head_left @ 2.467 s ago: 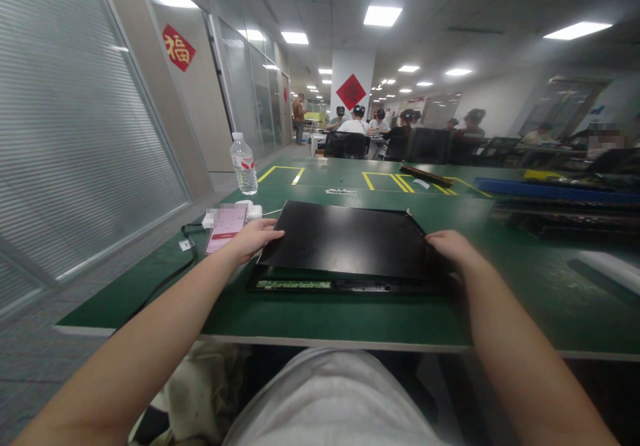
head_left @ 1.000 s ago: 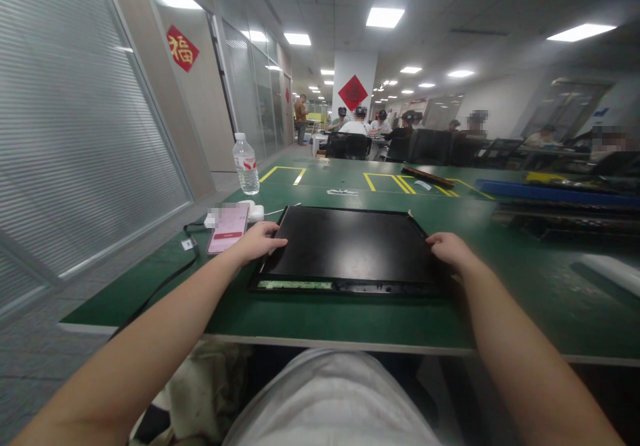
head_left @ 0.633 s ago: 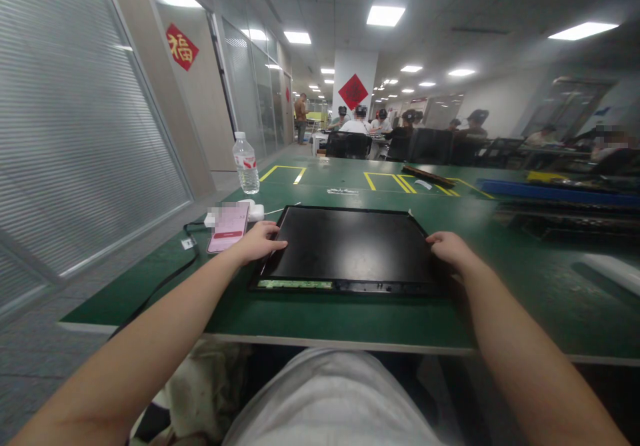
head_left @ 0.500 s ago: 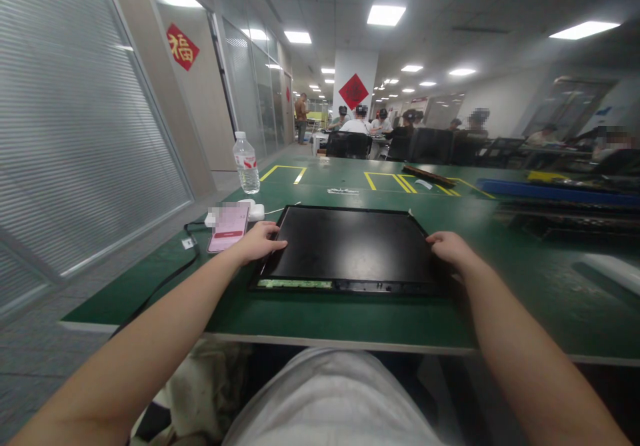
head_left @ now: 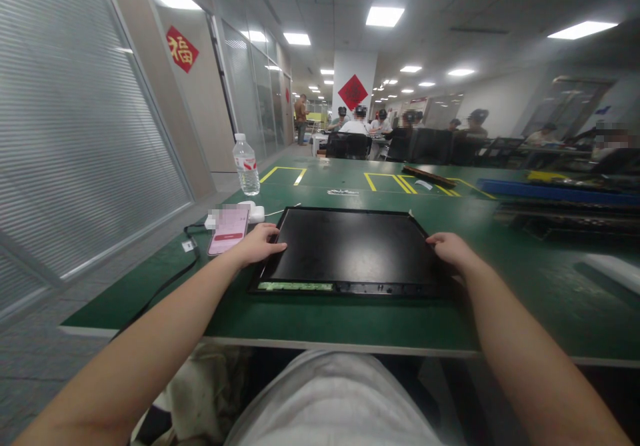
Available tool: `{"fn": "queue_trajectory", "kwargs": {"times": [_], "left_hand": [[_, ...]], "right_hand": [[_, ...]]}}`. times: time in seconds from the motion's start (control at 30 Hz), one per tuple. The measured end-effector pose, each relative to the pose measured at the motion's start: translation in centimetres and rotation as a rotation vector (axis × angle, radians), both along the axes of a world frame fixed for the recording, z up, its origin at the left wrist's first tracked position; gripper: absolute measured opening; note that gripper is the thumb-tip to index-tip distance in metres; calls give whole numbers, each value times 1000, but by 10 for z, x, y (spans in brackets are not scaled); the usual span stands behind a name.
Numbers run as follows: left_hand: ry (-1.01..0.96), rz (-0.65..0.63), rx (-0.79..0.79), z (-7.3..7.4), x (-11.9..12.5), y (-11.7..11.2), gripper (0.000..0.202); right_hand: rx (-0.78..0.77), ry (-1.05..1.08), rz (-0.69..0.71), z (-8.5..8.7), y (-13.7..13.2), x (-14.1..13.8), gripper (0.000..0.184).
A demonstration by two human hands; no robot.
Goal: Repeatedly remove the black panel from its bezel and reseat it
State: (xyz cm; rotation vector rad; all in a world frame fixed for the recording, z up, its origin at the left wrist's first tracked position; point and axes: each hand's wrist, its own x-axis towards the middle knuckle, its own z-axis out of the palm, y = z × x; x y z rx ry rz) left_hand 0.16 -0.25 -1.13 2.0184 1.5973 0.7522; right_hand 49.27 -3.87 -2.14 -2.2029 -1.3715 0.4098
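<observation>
Display panel (head_left: 350,246) lies flat on the green tabletop (head_left: 325,319), left hand (head_left: 257,245) spread on its left edge, right hand (head_left: 450,249) curled over its right edge. Uneven pressing could flex the glass or strain the exposed circuit strip (head_left: 295,286) along the near edge.

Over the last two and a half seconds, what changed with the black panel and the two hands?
The black panel came down: its near edge was raised above the frame under it, and now it lies flat in that frame. The left hand and right hand stayed on its side edges. The phone, water bottle and table are unchanged.
</observation>
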Motion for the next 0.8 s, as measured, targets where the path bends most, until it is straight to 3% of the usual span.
{"fn": "queue_trajectory", "kwargs": {"times": [0.4,0.53,0.8], "left_hand": [[244,-145,61,12,5,-13,88],[298,-272,114,17,1,-16,82],[282,-519,50,32,-6,-23,85]], "right_hand": [[-62,-40,-20,10,-5,-11,42],[-43,-70,-15,10,-6,-12,39],[-53,-69,7,12,-7,-13,38]]}}
